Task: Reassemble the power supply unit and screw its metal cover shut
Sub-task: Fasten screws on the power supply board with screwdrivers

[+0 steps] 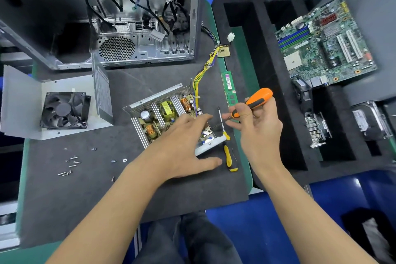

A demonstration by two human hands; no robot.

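Centre of the frame, the power supply board [169, 118] sits uncovered in its perforated metal tray, coils and heatsinks showing, on the dark grey mat [85, 195]. Its yellow wire bundle [203, 68] runs up toward the open computer case [145, 28] at the top. Far left, the metal cover [23, 100] stands apart with the black fan [64, 110] fixed inside it, well clear of the board. Loose screws [70, 165] are scattered on the mat at lower left, with bare mat around them. The left hand [184, 148] lies flat, fingers straight and spread over the board's near right corner, thumb on the mat, gripping nothing. Just right of it a yellow screwdriver [228, 154] lies on the mat, its shaft across the tray's corner. The right hand [255, 126] hovers above the mat's green edge, thumb and forefinger pinching an orange screwdriver [257, 97] with the handle tilted up to the right and the other fingers loosely fanned. A green memory stick [229, 88] lies beyond it. To the right, a black foam tray [265, 113] carries a motherboard [323, 45] at upper right and a heatsink [317, 130] below it.
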